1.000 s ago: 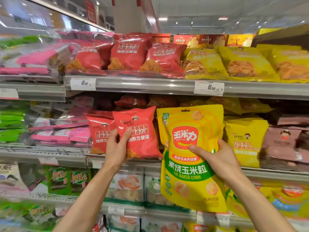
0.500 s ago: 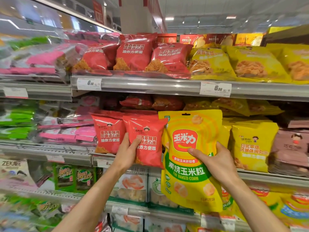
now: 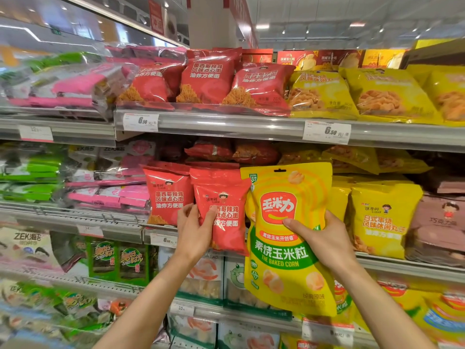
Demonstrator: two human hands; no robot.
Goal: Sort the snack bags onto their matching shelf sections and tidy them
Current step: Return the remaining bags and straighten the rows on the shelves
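- The left hand grips a red snack bag by its lower left side, thumb across the front and fingers curled behind, holding it upright at the front of the middle shelf
- That red bag stands just beside a matching red bag on its left, the two edges touching, in the red section of the shelf
- The right hand grips a large yellow corn bag at its right edge, thumb pressed on the front near the red logo and fingers wrapped behind
- The yellow corn bag hangs upright in the air in front of the middle shelf, its left edge overlapping the right side of the held red bag, its bottom reaching down past the shelf below
- To its right stands a row of smaller yellow bags on the middle shelf, then brown bags further right
- The top shelf carries red bags on the left and yellow bags on the right, with price tags on the rail
- Pink and green packs lie stacked far left
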